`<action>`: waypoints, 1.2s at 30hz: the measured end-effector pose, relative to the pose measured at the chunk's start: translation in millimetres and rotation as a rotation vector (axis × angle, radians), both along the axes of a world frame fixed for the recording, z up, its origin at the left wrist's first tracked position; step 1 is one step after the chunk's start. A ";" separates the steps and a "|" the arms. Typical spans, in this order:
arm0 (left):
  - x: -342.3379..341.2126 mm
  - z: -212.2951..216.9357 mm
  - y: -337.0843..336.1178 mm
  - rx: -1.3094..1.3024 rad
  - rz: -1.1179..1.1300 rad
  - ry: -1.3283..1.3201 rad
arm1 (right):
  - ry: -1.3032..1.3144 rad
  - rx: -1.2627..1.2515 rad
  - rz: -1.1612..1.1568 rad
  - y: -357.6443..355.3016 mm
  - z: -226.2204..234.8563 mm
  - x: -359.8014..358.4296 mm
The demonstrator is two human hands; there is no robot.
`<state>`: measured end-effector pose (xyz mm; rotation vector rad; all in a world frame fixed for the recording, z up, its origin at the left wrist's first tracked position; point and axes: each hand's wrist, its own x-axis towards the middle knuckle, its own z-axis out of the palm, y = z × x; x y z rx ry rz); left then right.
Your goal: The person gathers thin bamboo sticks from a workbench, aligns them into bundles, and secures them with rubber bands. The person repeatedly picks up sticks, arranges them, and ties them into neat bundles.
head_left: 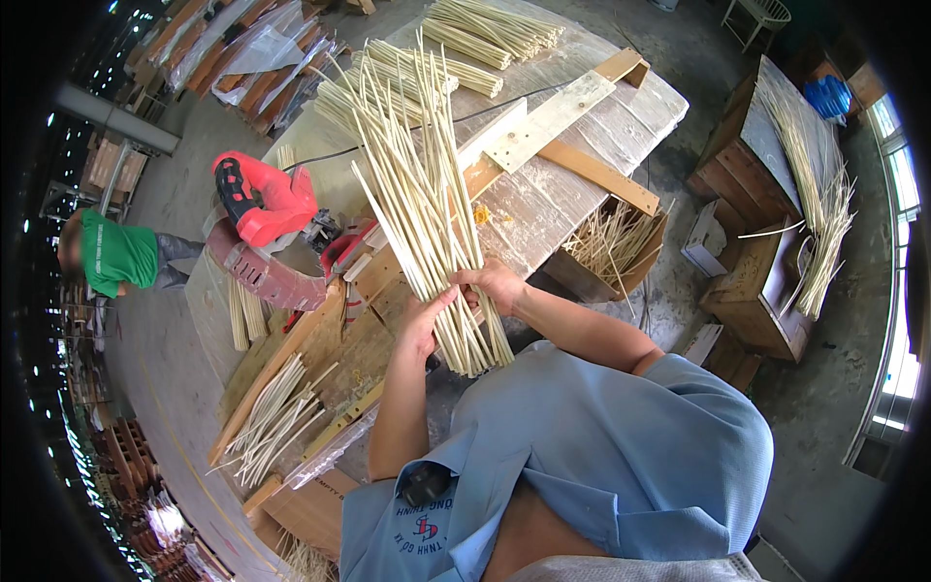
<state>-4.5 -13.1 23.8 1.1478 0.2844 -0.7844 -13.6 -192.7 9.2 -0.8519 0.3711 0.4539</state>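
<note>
Both my hands grip one thick bundle of pale thin sticks (427, 204) near its lower end, above the wooden workbench (562, 194). My left hand (423, 323) wraps the bundle from the left. My right hand (495, 283) closes on it from the right, a little higher. The sticks fan out upward and away from me, their top ends uneven. The bundle's bottom ends hang just past the bench edge near my chest.
A red power mitre saw (264, 225) sits on the bench to my left, with a wooden fence and stop jig (549, 120) beyond. More stick bundles (485, 39) lie at the far end, loose sticks (276, 412) at the near left. A crate of offcuts (611, 252) stands right. A person in green (116, 254) crouches far left.
</note>
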 end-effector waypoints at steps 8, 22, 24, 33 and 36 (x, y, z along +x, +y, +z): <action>-0.3 -9.6 0.8 0.020 0.081 -0.014 | -0.065 -0.111 0.077 -1.3 0.3 2.4; 3.3 -5.3 13.1 0.135 0.047 -0.012 | 0.111 0.098 0.087 -3.0 -5.7 5.6; -0.5 -2.4 7.4 0.107 0.080 -0.011 | 0.111 -0.009 0.080 1.2 3.6 3.9; -0.2 2.6 0.9 0.093 0.034 -0.073 | 0.124 -0.103 0.031 5.2 0.6 8.1; -0.3 -4.6 3.5 0.105 0.067 -0.096 | 0.102 -0.115 0.027 6.3 4.6 7.9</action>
